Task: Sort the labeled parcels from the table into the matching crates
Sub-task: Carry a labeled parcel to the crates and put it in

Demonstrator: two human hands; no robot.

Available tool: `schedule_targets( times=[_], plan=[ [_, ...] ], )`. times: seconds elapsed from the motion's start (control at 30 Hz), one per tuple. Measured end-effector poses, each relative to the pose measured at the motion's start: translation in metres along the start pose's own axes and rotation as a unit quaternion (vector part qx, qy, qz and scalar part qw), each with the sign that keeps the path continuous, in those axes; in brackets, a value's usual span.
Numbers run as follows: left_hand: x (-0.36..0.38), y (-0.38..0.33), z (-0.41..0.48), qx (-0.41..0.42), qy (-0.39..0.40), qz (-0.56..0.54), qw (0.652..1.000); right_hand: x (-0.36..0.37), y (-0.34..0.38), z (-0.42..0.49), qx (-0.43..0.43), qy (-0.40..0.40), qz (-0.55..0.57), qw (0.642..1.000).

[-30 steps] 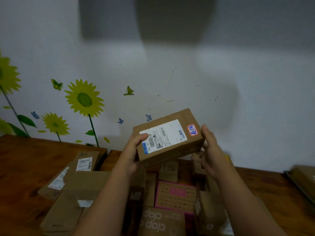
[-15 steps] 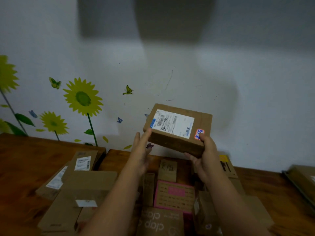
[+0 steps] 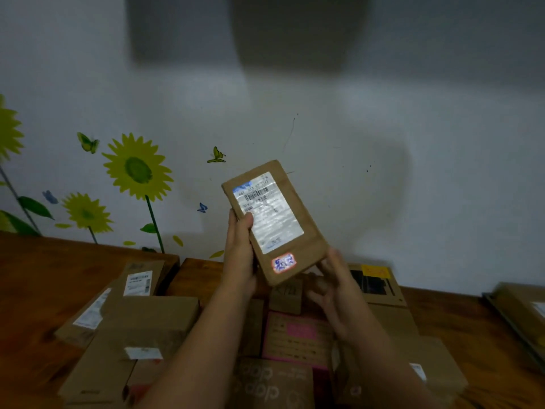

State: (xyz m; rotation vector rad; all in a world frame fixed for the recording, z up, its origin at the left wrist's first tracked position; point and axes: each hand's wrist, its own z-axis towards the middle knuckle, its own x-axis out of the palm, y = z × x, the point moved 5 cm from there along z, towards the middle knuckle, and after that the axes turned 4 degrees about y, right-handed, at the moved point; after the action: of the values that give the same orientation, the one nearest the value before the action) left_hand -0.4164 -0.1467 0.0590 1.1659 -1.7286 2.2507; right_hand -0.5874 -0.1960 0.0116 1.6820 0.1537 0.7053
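Observation:
A brown cardboard parcel (image 3: pixel 298 199) is held up in front of the wall, stood almost on end and tilted, its labelled face toward me. It carries a white shipping label and a small red-edged sticker with blue handwriting near its lower end. My left hand (image 3: pixel 240 255) grips its left edge, thumb on the white label. My right hand (image 3: pixel 333 283) supports the lower right corner from beneath, fingers curled under it. No crate shows clearly.
A pile of cardboard parcels (image 3: pixel 147 317) covers the wooden table (image 3: pixel 32 278) below my arms, including a pink box (image 3: pixel 295 335) and a printed box (image 3: pixel 265 385). A tray-like edge (image 3: pixel 510 317) lies at the right. The wall with sunflower stickers stands close behind.
The parcel has been turned from lying flat and wide to standing nearly on end, sticker end now down. My left hand moved from beside it to gripping its edge.

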Motion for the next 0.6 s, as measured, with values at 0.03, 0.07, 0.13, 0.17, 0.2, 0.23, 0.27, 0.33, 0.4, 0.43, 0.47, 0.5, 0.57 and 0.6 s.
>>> schedule_targets(
  times=[0.03, 0.07, 0.13, 0.17, 0.2, 0.23, 0.27, 0.33, 0.4, 0.43, 0.47, 0.5, 0.57, 0.6],
  plan=[
    [-0.002, -0.001, 0.001, -0.003, 0.007, 0.002, 1.0, -0.005, 0.006, 0.002, -0.005, -0.003, -0.004, 1.0],
    [-0.003, -0.002, 0.001, -0.005, 0.017, 0.009, 1.0, -0.008, 0.013, 0.004, -0.006, -0.001, -0.009, 1.0],
    [-0.002, -0.004, -0.001, -0.008, 0.036, 0.025, 0.999, -0.009, 0.025, 0.008, -0.015, 0.012, -0.009, 1.0],
    [0.0, -0.005, -0.003, -0.012, 0.047, 0.03, 0.998, -0.009, 0.03, 0.01, -0.022, 0.014, -0.011, 1.0],
    [0.002, -0.005, -0.005, -0.017, 0.056, 0.035, 0.998, -0.008, 0.035, 0.011, -0.025, 0.02, -0.019, 0.999],
    [0.004, -0.004, -0.007, -0.023, 0.066, 0.038, 0.997, -0.006, 0.037, 0.012, -0.02, 0.031, -0.026, 0.999],
    [0.006, -0.003, -0.009, -0.028, 0.075, 0.044, 0.996, -0.002, 0.038, 0.012, -0.015, 0.046, -0.04, 0.998],
    [0.009, -0.001, -0.013, -0.035, 0.087, 0.061, 0.994, 0.006, 0.039, 0.011, -0.01, 0.074, -0.059, 0.995],
    [0.01, 0.001, -0.014, -0.037, 0.097, 0.079, 0.991, 0.013, 0.041, 0.008, -0.034, 0.091, -0.08, 0.992],
    [0.01, 0.002, -0.015, -0.037, 0.098, 0.087, 0.991, 0.016, 0.04, 0.008, -0.046, 0.101, -0.085, 0.99],
    [0.009, 0.003, -0.015, -0.036, 0.099, 0.093, 0.99, 0.018, 0.039, 0.008, -0.053, 0.106, -0.085, 0.989],
    [0.009, 0.003, -0.016, -0.035, 0.101, 0.096, 0.99, 0.02, 0.038, 0.007, -0.057, 0.112, -0.074, 0.989],
    [0.008, 0.002, -0.017, -0.031, 0.109, 0.101, 0.988, 0.022, 0.034, 0.005, -0.067, 0.108, -0.048, 0.991],
    [0.007, 0.001, -0.017, -0.029, 0.112, 0.105, 0.988, 0.022, 0.031, 0.005, -0.067, 0.102, -0.038, 0.992]
  ],
)
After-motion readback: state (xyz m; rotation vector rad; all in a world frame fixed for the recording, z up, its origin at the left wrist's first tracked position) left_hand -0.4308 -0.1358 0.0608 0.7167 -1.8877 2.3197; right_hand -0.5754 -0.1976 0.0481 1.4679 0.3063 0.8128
